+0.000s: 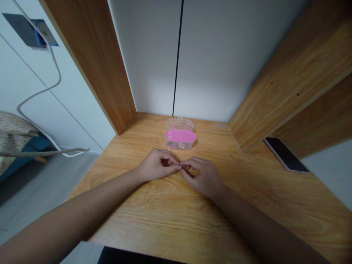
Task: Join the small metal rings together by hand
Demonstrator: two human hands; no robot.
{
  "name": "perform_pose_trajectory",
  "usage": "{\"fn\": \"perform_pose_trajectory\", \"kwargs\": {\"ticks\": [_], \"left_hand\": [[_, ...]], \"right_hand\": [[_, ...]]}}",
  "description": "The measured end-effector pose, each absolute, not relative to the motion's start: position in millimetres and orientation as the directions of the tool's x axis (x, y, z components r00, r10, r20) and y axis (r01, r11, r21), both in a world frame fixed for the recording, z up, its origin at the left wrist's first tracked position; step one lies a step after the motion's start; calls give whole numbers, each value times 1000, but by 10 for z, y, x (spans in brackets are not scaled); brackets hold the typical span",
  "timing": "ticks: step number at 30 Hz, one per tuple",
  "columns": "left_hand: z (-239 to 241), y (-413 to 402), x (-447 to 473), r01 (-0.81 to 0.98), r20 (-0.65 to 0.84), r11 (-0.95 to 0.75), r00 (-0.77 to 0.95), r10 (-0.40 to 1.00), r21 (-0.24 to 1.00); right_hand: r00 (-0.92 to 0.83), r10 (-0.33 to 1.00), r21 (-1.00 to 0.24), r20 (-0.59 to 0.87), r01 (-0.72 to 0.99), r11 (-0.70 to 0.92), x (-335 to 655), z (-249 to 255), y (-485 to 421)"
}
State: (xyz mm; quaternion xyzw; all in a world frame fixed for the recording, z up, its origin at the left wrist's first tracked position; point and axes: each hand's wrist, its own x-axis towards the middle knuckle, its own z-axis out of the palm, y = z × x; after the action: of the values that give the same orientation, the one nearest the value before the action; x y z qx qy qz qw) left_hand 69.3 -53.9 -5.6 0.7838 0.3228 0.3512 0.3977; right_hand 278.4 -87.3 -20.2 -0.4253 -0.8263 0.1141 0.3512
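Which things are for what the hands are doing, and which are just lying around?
Part of the job:
tiny thing, too small to name, pinched by left hand and right hand
clear box with pink top, probably

Just about:
phone, at right
white cable, hanging

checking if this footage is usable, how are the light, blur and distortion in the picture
Head view: dim, uneven light, the white back panel brighter low down, the upper right corner dark; head view: soft detail, the tiny item between left hand and right hand too small to identify; head view: wide-angle stretch towards the edges.
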Motion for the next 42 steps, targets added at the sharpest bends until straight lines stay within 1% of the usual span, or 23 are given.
{"fn": "perform_pose_trajectory", "kwargs": {"ticks": [5, 11, 14, 17, 21, 24, 27, 30, 34, 42], "left_hand": [[-51, -544, 698, 259, 274, -459, 527, 805, 850], [-79, -520, 686, 279, 253, -452, 535, 806, 847], [-78, -513, 670, 293, 308, -529, 555, 772, 797], [-70, -510, 653, 282, 392, -641, 597, 700, 714], [-75, -492, 637, 293, 416, -707, 641, 645, 644], [-85, -460, 614, 343, 405, -750, 676, 615, 566], [-86, -427, 570, 401, 352, -780, 726, 591, 481], [-73, -404, 525, 442, 304, -789, 751, 586, 427], [-44, -395, 497, 447, 270, -788, 768, 581, 424], [-22, -408, 505, 406, 256, -814, 806, 533, 415]], "right_hand": [[-372, 761, -490, 532, 598, 634, 2787, -164, -871], [-368, 759, -491, 537, 595, 636, 2782, -150, -858], [-358, 763, -494, 539, 599, 630, 2789, -158, -857], [-350, 776, -505, 526, 605, 615, 2796, -166, -860], [-352, 788, -509, 505, 616, 601, 2797, -183, -844], [-351, 809, -502, 472, 647, 574, 2806, -205, -812], [-350, 828, -495, 437, 676, 547, 2825, -231, -774], [-355, 832, -479, 426, 692, 540, 2841, -257, -750], [-365, 826, -455, 430, 702, 548, 2846, -282, -745], [-344, 838, -443, 424, 728, 523, 2858, -298, -745]]}}
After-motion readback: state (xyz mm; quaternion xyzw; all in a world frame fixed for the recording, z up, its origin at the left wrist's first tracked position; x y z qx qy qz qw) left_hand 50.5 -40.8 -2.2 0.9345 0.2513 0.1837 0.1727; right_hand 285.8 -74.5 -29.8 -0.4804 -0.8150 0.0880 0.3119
